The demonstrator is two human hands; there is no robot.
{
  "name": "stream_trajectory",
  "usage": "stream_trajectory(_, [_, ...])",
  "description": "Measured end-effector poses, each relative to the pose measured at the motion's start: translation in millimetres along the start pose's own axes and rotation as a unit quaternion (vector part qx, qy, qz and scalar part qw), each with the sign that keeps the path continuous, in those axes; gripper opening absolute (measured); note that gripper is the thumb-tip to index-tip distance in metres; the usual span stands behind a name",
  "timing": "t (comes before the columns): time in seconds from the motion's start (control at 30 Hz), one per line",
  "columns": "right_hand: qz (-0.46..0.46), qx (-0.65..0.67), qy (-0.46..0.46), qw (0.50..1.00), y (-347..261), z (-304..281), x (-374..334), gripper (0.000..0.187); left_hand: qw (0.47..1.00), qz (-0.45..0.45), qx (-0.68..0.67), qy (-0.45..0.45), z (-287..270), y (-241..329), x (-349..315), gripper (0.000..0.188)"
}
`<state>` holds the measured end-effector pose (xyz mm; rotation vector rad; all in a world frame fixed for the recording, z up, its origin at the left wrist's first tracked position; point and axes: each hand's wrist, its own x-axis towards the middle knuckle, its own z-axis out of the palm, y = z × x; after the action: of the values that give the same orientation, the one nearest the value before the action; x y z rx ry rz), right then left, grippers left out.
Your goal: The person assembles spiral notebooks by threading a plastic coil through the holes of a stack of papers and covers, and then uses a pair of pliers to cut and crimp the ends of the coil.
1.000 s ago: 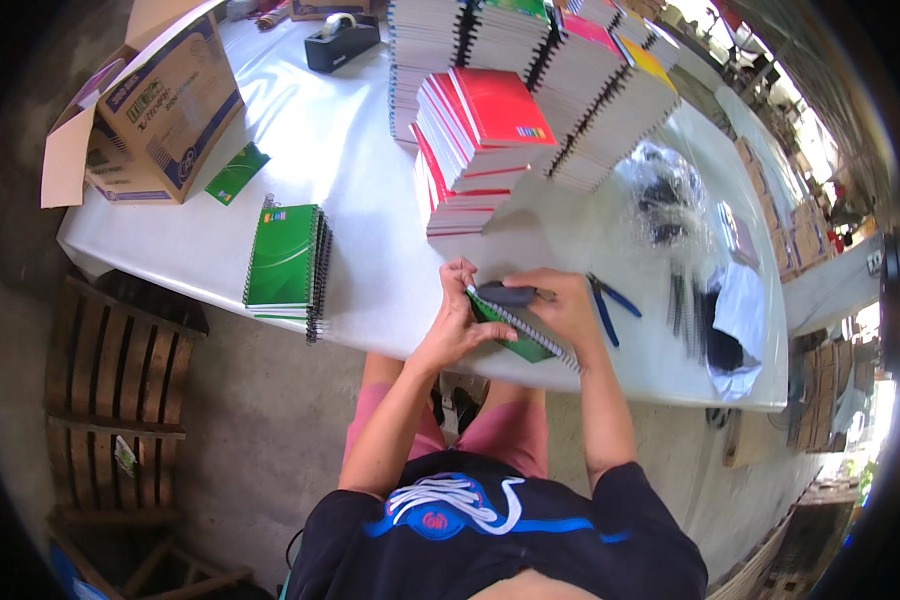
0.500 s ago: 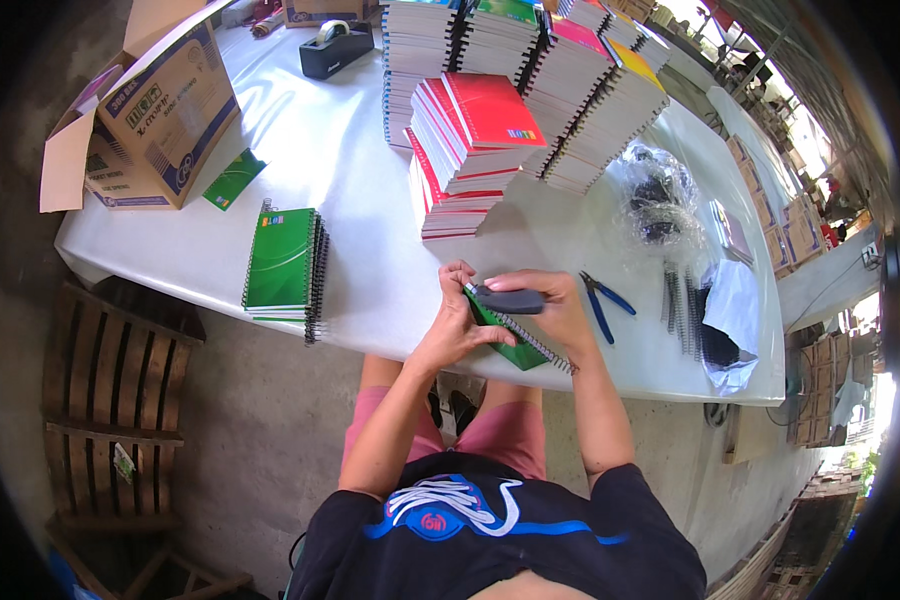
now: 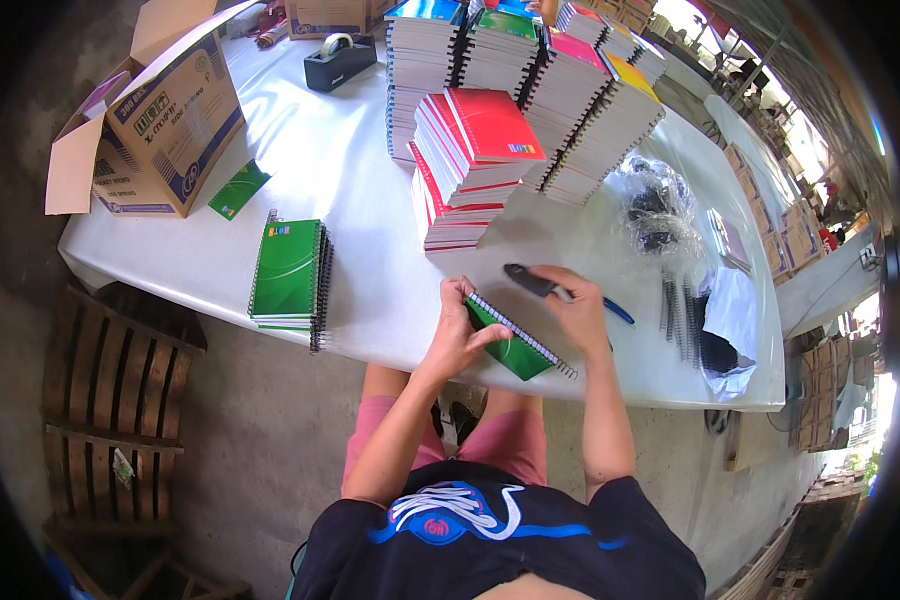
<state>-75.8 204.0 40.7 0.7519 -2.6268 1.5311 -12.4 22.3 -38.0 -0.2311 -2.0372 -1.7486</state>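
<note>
Dark tool (image 3: 530,280) moved rightward; green notebook (image 3: 521,358) slants lengthwise down-right.

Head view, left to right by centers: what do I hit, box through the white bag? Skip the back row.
Open cardboard box → loose green cover → stack of green spiral notebooks → left hand → held green spiral notebook → right hand → loose dark spiral binding coils → white plastic bag
</note>
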Motion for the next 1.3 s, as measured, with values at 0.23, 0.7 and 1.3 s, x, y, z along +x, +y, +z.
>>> stream_trajectory(0.23, [0.275, -0.444, -0.026, 0.852, 37, -42, -47, 0.074, 0.945, -0.192, -0.263, 0.002, -17, 23, -3, 0.021])
stream_trajectory(0.7, [-0.064, -0.153, 0.149, 0.975, -85, 11, -70, 0.032, 0.971, -0.050, -0.076, 0.220, -16, 43, -12, 0.024])
stream_trajectory(1.3, [-0.073, -0.100, 0.002, 0.992, -110, 49, -67, 0.033, 0.936, 0.173, 0.141, 0.274, -21, 65, -16, 0.078])
